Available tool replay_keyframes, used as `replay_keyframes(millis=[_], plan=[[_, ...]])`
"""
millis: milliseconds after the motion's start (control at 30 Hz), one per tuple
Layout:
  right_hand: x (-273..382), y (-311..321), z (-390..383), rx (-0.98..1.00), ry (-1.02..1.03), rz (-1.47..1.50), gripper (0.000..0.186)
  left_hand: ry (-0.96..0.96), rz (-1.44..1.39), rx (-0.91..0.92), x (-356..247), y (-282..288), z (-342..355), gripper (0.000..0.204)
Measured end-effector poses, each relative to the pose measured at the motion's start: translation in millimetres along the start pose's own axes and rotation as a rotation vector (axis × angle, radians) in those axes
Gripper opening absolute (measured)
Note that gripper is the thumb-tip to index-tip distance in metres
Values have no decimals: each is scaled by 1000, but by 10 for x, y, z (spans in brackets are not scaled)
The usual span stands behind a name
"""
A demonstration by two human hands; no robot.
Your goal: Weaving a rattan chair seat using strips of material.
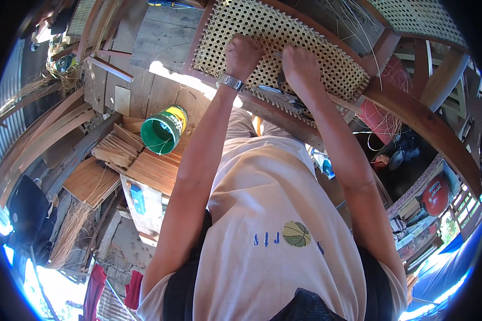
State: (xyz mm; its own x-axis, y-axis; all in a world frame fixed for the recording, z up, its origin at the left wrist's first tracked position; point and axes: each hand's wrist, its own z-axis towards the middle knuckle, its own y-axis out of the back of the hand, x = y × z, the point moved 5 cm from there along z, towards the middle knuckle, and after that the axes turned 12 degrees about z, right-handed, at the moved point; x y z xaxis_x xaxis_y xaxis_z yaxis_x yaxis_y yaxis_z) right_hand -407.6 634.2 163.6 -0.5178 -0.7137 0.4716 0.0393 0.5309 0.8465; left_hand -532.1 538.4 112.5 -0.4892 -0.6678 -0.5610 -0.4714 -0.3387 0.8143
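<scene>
A woven cane panel [214, 37] in a reddish wooden frame [341, 52] lies at the top of the view. My left hand [243, 56], with a metal watch [230, 82] at its wrist, is closed on the weave; what its fingers grip is hidden. My right hand [301, 68] is closed a little to the right, at the panel, with something small and thin by its fingertips that I cannot make out. Just below and between my hands, metal tools [276, 92] lie on the panel's near part.
A green bucket [159, 140] stands at the left near stacked wooden boards [93, 184]. Loose cane strands [56, 241] hang at the lower left. A curved wooden beam [423, 125] crosses the right, near a pink cylinder [375, 122] and a red round object [435, 195].
</scene>
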Motion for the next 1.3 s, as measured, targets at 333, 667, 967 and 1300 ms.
replay_keyframes(millis=[333, 667, 967, 1300], plan=[[-369, -241, 166, -35, -204, 317, 19, -88, 74, 180, -48, -184, 83, 18], [-536, 398, 152, -61, -214, 78, 29, -161, 185, -206, -210, -15, -157, 10], [-131, -149, 123, -46, 12, 183, 20, 25, 39, 3, 489, 370, -548, 23], [-375, -138, 352, 200, 25, 281, 22, 59, -66, -399, -165, 689, -932, 19]])
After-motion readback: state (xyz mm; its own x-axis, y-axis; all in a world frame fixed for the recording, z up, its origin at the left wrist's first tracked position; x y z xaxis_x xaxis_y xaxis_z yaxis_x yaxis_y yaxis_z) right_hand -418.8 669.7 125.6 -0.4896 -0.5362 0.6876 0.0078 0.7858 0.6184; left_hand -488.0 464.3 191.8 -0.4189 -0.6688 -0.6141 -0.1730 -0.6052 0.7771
